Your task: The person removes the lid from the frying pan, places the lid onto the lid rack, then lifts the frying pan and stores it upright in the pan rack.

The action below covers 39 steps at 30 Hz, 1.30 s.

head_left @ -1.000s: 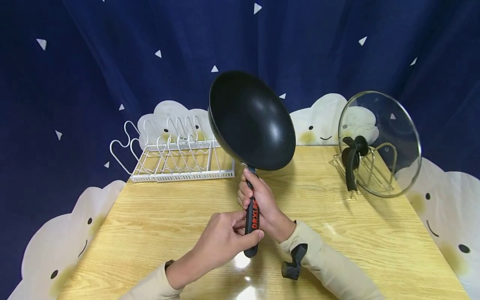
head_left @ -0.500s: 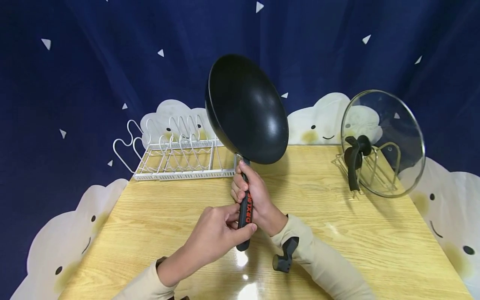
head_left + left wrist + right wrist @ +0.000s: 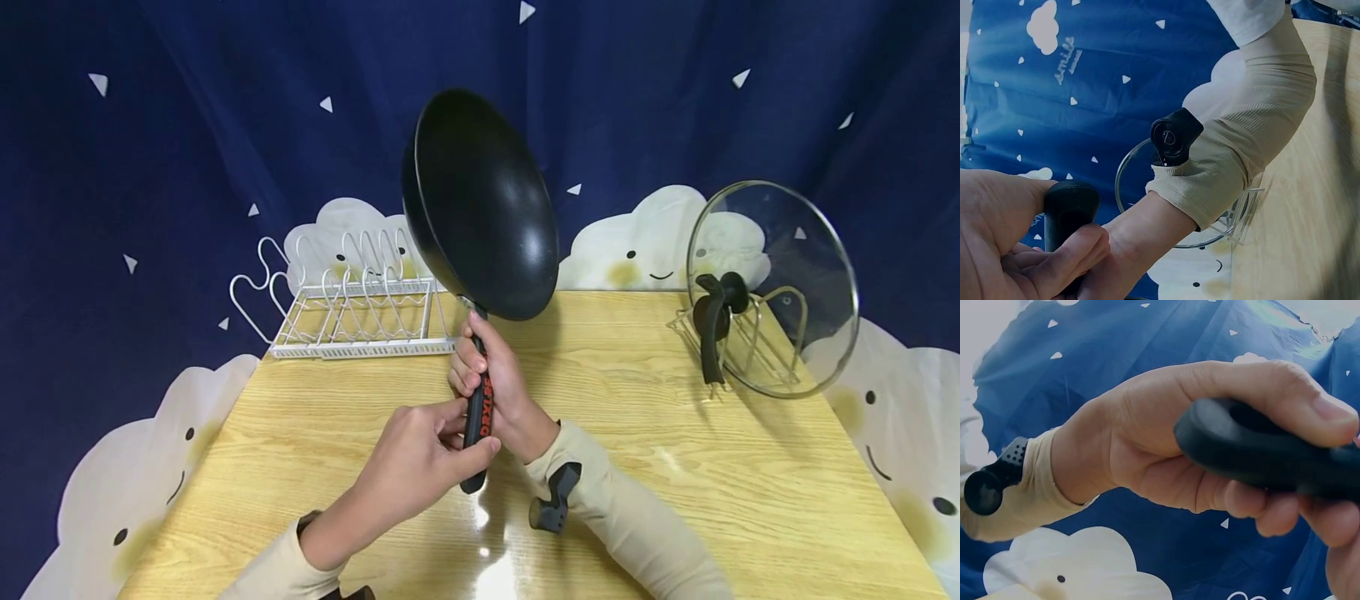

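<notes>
A black wok (image 3: 487, 200) is held up above the table, its bowl tilted and its inside turned toward me and to the right. My right hand (image 3: 506, 387) grips the black handle (image 3: 474, 467) just below the bowl, with the thumb along it. Lower down, my left hand (image 3: 420, 450) pinches the same handle between thumb and fingers. The left wrist view has the left hand (image 3: 997, 231) around the rounded handle end (image 3: 1072, 203). In the right wrist view, the left thumb lies along the handle (image 3: 1229, 450).
A white wire rack (image 3: 375, 348) stands at the back left of the wooden table (image 3: 637, 400), behind the wok. At the back right, a glass lid (image 3: 795, 225) with a black knob leans upright in a small wire stand (image 3: 801, 325). A dark blue curtain hangs behind.
The wok has risen and shifted slightly left, and its bowl has turned more edge-on. Both hands have moved left and up with the handle, keeping their holds.
</notes>
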### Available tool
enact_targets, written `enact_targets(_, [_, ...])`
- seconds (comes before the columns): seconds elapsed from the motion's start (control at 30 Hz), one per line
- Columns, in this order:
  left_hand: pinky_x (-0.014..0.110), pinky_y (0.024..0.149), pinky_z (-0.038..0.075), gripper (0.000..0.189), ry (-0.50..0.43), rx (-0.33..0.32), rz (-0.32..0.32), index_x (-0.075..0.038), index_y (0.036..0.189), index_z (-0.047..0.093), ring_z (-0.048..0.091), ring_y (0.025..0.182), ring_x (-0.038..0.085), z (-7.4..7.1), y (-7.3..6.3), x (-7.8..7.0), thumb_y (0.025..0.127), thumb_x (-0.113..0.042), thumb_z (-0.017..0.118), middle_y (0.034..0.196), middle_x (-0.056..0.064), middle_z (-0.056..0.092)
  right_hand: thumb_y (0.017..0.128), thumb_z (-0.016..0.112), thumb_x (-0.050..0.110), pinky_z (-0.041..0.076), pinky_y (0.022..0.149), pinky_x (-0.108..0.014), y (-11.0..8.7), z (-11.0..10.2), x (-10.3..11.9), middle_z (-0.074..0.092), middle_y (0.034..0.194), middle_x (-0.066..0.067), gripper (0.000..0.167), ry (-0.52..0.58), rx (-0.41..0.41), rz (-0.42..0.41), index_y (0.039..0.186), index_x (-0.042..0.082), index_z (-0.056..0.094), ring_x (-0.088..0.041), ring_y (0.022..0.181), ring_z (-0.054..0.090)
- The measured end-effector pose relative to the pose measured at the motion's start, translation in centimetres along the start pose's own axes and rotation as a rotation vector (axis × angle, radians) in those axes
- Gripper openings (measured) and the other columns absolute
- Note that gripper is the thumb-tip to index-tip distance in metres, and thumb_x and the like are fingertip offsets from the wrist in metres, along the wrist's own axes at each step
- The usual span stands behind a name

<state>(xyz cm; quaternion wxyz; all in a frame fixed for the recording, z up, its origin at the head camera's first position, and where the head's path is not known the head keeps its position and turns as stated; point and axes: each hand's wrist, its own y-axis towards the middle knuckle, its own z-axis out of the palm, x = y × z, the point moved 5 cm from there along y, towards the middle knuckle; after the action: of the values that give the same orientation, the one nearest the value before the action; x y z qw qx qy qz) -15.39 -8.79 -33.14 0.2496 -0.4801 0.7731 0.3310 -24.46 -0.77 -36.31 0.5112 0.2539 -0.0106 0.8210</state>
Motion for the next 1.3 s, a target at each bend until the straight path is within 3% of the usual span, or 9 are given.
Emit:
enact_targets(0.33, [0.019,0.049,0.050,0.014,0.042,-0.055,0.008,-0.010,0.093,0.077,0.058,0.057,-0.005,-1.0,0.0,0.0,0.083,-0.020,0.081,0.071,-0.008,0.072,0.113,0.033,0.029,0.040,0.038,-0.014,1.2,0.8,-0.6,0.049,0.047,0.009,0.038,0.115,0.057,0.035,0.083,0.015,0.050,-0.002,0.037,0.051])
enact_targets(0.67, [0.021,0.052,0.053,0.015,0.007,-0.093,-0.062,-0.013,0.095,0.077,0.063,0.061,-0.003,-1.6,-0.2,0.4,0.081,-0.017,0.082,0.078,-0.007,0.075,0.113,0.036,0.030,0.041,0.038,-0.015,2.0,1.3,-1.3,0.049,0.047,0.008,0.036,0.167,0.070,0.066,0.084,0.015,0.050,-0.003,0.037,0.052])
enact_targets(0.83, [0.022,0.053,0.054,0.019,-0.010,-0.113,-0.063,-0.013,0.099,0.077,0.064,0.062,-0.003,-1.7,-0.4,0.4,0.081,-0.015,0.082,0.081,-0.007,0.076,0.113,0.037,0.030,0.042,0.038,-0.015,2.2,1.5,-1.5,0.050,0.047,0.007,0.035,0.213,0.077,0.067,0.084,0.015,0.051,-0.003,0.038,0.053])
enact_targets(1.07, [0.024,0.054,0.056,0.021,-0.065,-0.150,-0.028,-0.012,0.101,0.077,0.064,0.061,-0.001,-2.0,-0.7,0.4,0.081,-0.010,0.082,0.079,-0.009,0.075,0.113,0.033,0.031,0.042,0.037,-0.016,2.6,2.2,-1.7,0.050,0.047,0.007,0.039,0.255,0.113,0.079,0.084,0.014,0.051,-0.004,0.037,0.054])
enact_targets(1.3, [0.027,0.059,0.060,0.026,-0.182,-0.156,-0.064,-0.006,0.108,0.077,0.070,0.067,0.004,-2.3,-0.8,0.5,0.082,-0.006,0.081,0.085,-0.001,0.078,0.113,0.030,0.030,0.041,0.036,-0.017,3.2,2.9,-1.7,0.049,0.046,0.006,0.039,0.308,0.146,0.096,0.084,0.014,0.050,-0.006,0.036,0.053])
